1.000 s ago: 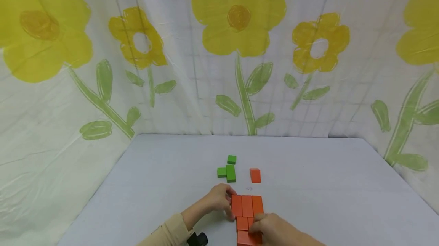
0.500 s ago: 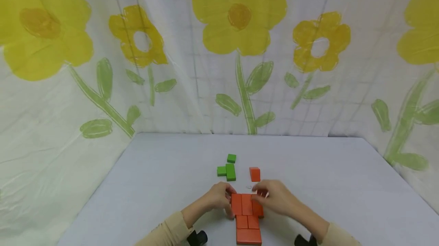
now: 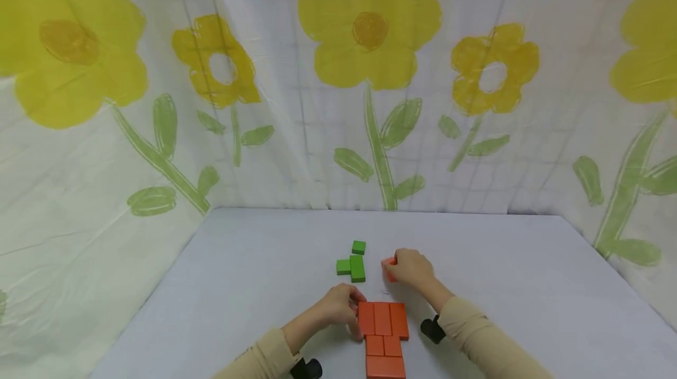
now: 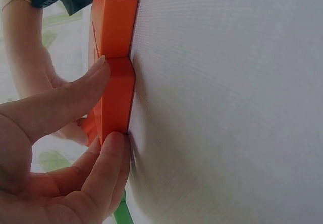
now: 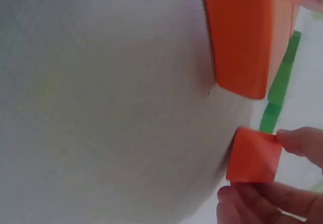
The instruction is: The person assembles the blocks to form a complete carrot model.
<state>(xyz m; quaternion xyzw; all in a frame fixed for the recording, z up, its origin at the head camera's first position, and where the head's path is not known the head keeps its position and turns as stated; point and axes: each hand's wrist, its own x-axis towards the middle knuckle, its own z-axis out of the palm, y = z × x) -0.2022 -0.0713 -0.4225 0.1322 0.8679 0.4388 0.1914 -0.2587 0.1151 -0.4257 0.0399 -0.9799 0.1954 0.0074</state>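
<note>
Several orange-red wooden blocks (image 3: 382, 318) lie flat, fitted together: three long ones side by side, two shorter below them, and one crosswise at the near end. My left hand (image 3: 337, 305) holds the leftmost long block (image 4: 117, 95), thumb at its near end and fingers at its far end. Farther back, my right hand (image 3: 415, 267) pinches a separate orange-red block (image 5: 255, 156) between thumb and fingers. In the head view that hand partly covers the block.
Left of the right hand are three green blocks: a long one (image 3: 357, 268) with a small one (image 3: 344, 267) against its left side, and another small one (image 3: 359, 247) behind. All lie on a white table (image 3: 254, 250) before a flower-printed curtain (image 3: 275, 179).
From the near end of the fitted blocks, my right hand has moved away past their far edge to the separate orange-red block and taken hold of it. My left hand has stayed in place.
</note>
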